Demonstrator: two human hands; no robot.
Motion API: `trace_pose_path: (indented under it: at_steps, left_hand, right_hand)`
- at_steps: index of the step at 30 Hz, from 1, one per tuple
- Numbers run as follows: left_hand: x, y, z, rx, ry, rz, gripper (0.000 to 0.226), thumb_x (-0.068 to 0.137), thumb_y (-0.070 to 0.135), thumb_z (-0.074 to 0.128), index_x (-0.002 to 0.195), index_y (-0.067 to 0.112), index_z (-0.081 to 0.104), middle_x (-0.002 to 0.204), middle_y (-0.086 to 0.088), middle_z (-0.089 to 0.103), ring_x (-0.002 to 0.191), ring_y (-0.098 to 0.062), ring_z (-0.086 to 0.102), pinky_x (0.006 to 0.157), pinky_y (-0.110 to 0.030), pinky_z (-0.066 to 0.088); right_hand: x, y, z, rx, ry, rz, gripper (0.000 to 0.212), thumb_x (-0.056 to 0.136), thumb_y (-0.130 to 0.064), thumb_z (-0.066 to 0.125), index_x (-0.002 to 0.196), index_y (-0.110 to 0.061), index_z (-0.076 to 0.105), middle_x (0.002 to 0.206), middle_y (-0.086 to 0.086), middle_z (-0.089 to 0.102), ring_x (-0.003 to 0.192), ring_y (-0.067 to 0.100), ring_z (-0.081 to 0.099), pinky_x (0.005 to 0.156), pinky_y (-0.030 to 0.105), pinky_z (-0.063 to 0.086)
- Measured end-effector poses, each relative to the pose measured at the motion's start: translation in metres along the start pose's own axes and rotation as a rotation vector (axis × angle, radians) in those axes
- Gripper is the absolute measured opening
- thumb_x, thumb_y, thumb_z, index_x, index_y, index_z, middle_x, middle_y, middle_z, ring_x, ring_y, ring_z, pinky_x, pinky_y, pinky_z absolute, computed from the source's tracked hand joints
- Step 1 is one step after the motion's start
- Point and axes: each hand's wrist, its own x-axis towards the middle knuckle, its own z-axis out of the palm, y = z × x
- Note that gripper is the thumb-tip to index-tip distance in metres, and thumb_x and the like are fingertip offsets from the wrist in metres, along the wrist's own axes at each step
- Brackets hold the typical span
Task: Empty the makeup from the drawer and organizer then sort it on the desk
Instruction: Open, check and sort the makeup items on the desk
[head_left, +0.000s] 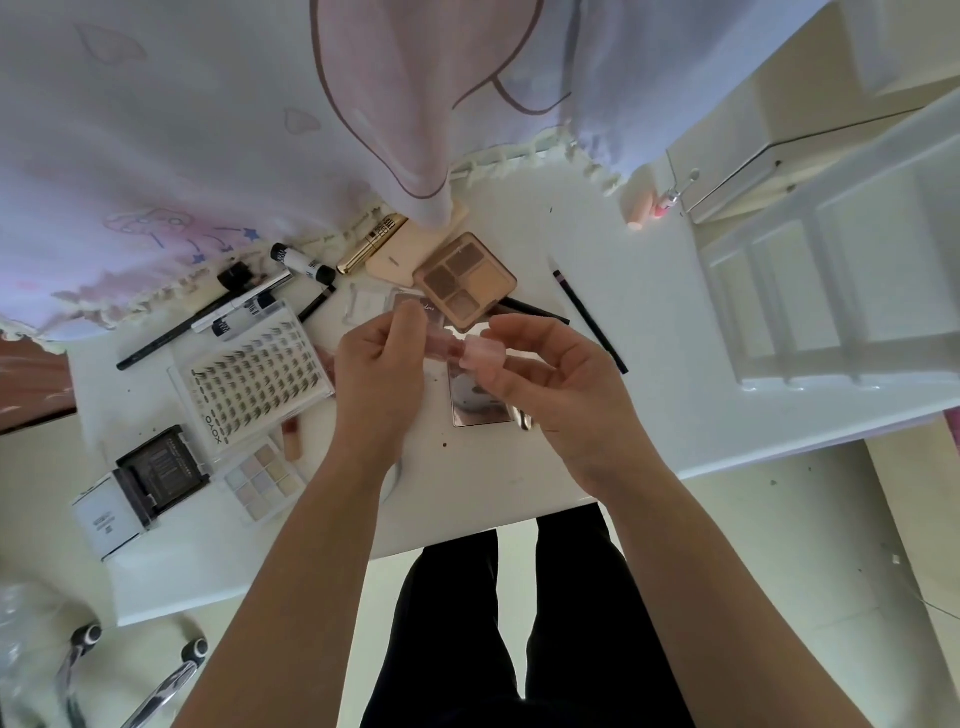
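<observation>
I am seeing "XOYO" printed on the false-lash tray (254, 374) at nine o'clock in my view; other labels are showing too blurred to read.

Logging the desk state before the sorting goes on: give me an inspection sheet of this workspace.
Surface: white desk, crowded with makeup.
Job's things: pink tube held above desk; brown palette, lash tray, pastel palette, liner pencil lying loose; organizer compartments look empty.
Clutter: white box at left edge.
Hands: left hand and right hand both grip the tube.
Cables: nothing seen.
Surroundings: printed cloth behind; chair casters on floor.
</observation>
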Motion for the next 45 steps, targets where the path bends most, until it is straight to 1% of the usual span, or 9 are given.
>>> trace_pose_path:
  at_steps: [6,11,14,18,24,29,37,41,45]
  left_hand:
    - [0.005,0.007,0.012,-0.095,-0.097,-0.062,0.049,0.105,0.039,0.041,0.072,0.027,0.076,0.051,0.016,0.049,0.051,-0.004,0.038,0.058,-0.023,0.034]
    - [0.028,0.008,0.031,-0.301,-0.288,-0.138,0.03,0.098,0.039,0.058,0.091,0.012,0.069,0.073,-0.005,0.052,0.065,-0.015,0.044,0.062,-0.025,0.041]
    - [0.038,0.013,0.059,-0.226,-0.344,-0.119,0.05,0.085,0.046,0.073,0.092,-0.003,0.066,0.079,-0.007,0.057,0.076,-0.019,0.054,0.079,-0.031,0.052]
    - [0.05,0.015,0.101,-0.037,-0.388,-0.09,0.062,0.083,0.049,0.075,0.085,-0.012,0.065,0.079,-0.016,0.069,0.078,-0.019,0.068,0.097,-0.04,0.055]
    - [0.072,0.02,0.154,0.43,-0.24,0.084,0.067,0.095,0.055,0.052,0.065,-0.003,0.066,0.067,-0.015,0.07,0.061,-0.027,0.067,0.06,-0.031,0.048]
    - [0.082,0.028,0.19,0.533,-0.138,0.192,0.068,0.1,0.045,0.045,0.04,0.013,0.044,0.038,0.001,0.043,0.044,-0.019,0.053,0.057,-0.03,0.039]
    - [0.067,0.033,0.18,0.493,-0.197,0.21,0.069,0.099,0.05,0.048,0.042,0.012,0.045,0.033,0.007,0.035,0.038,-0.009,0.041,0.048,-0.017,0.033]
    - [0.051,0.024,0.128,0.415,0.01,0.298,0.029,0.097,0.037,0.056,0.071,0.023,0.058,0.061,0.018,0.054,0.061,0.0,0.053,0.061,-0.007,0.036]
    - [0.06,-0.007,0.054,0.54,0.225,0.298,0.022,0.095,0.028,0.057,0.11,0.015,0.065,0.111,-0.001,0.062,0.101,-0.02,0.059,0.084,-0.033,0.05]
  right_hand:
    - [0.008,-0.003,-0.024,0.041,0.101,-0.002,0.052,0.086,-0.003,0.075,0.131,-0.025,0.061,0.127,-0.009,0.066,0.117,0.012,0.065,0.1,0.034,0.053]
    - [0.03,0.002,-0.063,0.04,0.353,0.023,0.031,0.092,-0.013,0.069,0.121,-0.026,0.068,0.115,-0.008,0.067,0.095,0.0,0.067,0.087,0.029,0.055]
    - [0.045,0.011,-0.085,-0.106,0.454,0.028,0.029,0.093,-0.018,0.068,0.119,-0.03,0.067,0.116,-0.011,0.066,0.089,-0.004,0.065,0.088,0.03,0.056]
    - [0.062,0.02,-0.106,-0.244,0.5,0.028,0.029,0.092,-0.018,0.064,0.119,-0.027,0.066,0.115,-0.01,0.066,0.091,0.012,0.065,0.084,0.031,0.054]
    - [0.073,0.024,-0.116,-0.356,0.488,0.017,0.027,0.09,-0.021,0.062,0.115,-0.028,0.067,0.101,-0.005,0.066,0.09,0.02,0.067,0.09,0.045,0.057]
    - [0.073,0.026,-0.12,-0.403,0.493,0.0,0.024,0.088,-0.022,0.057,0.107,-0.034,0.066,0.094,-0.005,0.068,0.082,0.018,0.069,0.085,0.046,0.057]
    - [0.077,0.025,-0.125,-0.531,0.483,-0.002,0.025,0.091,-0.021,0.054,0.111,-0.029,0.066,0.094,-0.002,0.07,0.082,0.012,0.066,0.085,0.032,0.055]
    - [0.078,0.023,-0.115,-0.6,0.514,-0.008,0.024,0.094,-0.026,0.056,0.117,-0.026,0.065,0.105,0.0,0.065,0.082,0.007,0.06,0.078,0.024,0.044]
    - [0.075,0.02,-0.083,-0.693,0.512,-0.116,0.024,0.097,-0.026,0.056,0.12,-0.025,0.062,0.11,-0.004,0.058,0.074,0.007,0.056,0.067,0.009,0.035]
